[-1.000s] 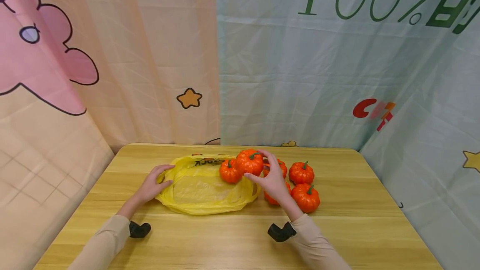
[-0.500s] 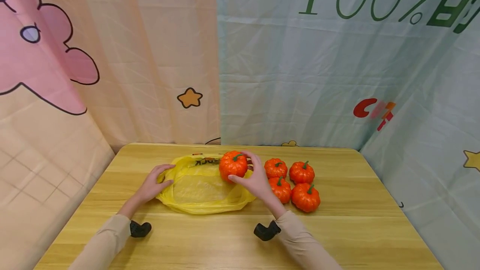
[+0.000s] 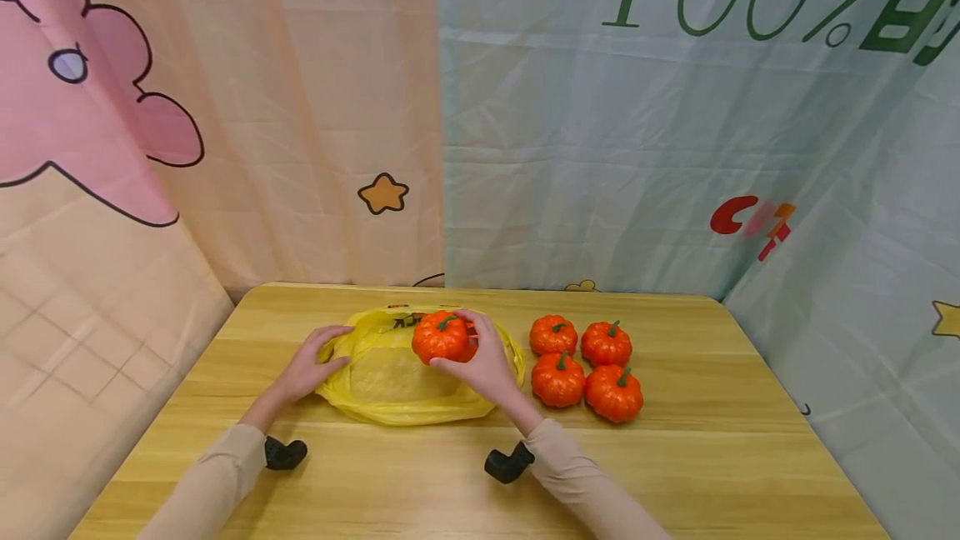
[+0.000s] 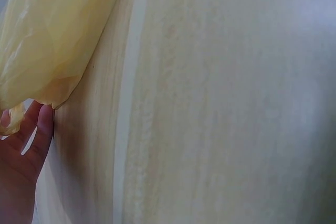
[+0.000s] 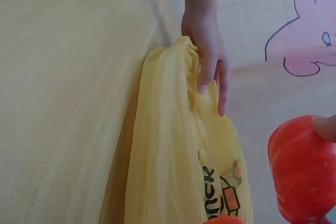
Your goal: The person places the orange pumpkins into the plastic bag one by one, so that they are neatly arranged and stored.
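My right hand (image 3: 489,367) grips a glossy orange-red pumpkin (image 3: 438,337) with a green stem, thumb and fingers on opposite sides. It is over the mouth of a yellow plastic bag (image 3: 375,394) spread on the table. In the right wrist view the held pumpkin (image 5: 300,169) shows at the right, with a fingertip on it. Another pumpkin (image 5: 224,220) peeks in at that view's bottom edge; my right hand mostly hides it in the head view. My left hand (image 3: 309,363) touches the bag's left rim with extended fingers, which reach inside the mouth in the right wrist view.
Several more pumpkins (image 3: 558,379) stand grouped on the wooden table (image 3: 712,457), right of the bag. Printed curtains (image 3: 585,148) hang behind the table's far edge and along both sides. A black wrist device (image 3: 510,463) sits at each sleeve.
My right hand has carried its pumpkin leftward from the bag's right side to over its mouth. The left hand stays at the bag's left rim.
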`<state>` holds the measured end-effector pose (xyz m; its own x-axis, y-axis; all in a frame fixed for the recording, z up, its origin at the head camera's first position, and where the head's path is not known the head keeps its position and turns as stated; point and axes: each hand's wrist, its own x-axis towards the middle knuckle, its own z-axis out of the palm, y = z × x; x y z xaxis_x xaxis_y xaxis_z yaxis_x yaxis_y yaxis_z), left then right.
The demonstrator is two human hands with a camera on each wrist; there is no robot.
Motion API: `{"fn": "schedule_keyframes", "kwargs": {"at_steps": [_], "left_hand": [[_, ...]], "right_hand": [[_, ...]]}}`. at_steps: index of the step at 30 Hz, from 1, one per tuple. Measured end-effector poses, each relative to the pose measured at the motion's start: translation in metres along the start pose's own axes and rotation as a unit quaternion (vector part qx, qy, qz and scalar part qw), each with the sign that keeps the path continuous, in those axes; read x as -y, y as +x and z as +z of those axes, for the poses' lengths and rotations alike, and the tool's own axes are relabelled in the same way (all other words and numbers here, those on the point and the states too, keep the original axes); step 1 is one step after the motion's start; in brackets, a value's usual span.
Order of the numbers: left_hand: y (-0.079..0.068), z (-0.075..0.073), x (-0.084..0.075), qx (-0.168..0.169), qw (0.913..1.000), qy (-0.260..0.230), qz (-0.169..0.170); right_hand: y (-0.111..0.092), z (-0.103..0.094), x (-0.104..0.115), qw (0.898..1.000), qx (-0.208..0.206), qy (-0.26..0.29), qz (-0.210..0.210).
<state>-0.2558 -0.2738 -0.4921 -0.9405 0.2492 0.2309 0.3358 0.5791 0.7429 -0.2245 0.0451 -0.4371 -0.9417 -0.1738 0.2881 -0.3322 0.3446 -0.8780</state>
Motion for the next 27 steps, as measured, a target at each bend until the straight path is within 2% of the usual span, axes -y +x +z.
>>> {"fn": "schedule_keyframes", "kwargs": {"at_steps": [9,27], "left_hand": [[0.001,0.002,0.001,-0.008,0.9999,-0.002,0.011],[0.0,0.002,0.002,-0.005,1.0,0.002,0.007]], "right_hand": [[0.007,0.015,-0.002,1.0,0.002,-0.009,-0.004],[0.019,0.034,-0.008,0.999,-0.005,-0.036,-0.007]]}}
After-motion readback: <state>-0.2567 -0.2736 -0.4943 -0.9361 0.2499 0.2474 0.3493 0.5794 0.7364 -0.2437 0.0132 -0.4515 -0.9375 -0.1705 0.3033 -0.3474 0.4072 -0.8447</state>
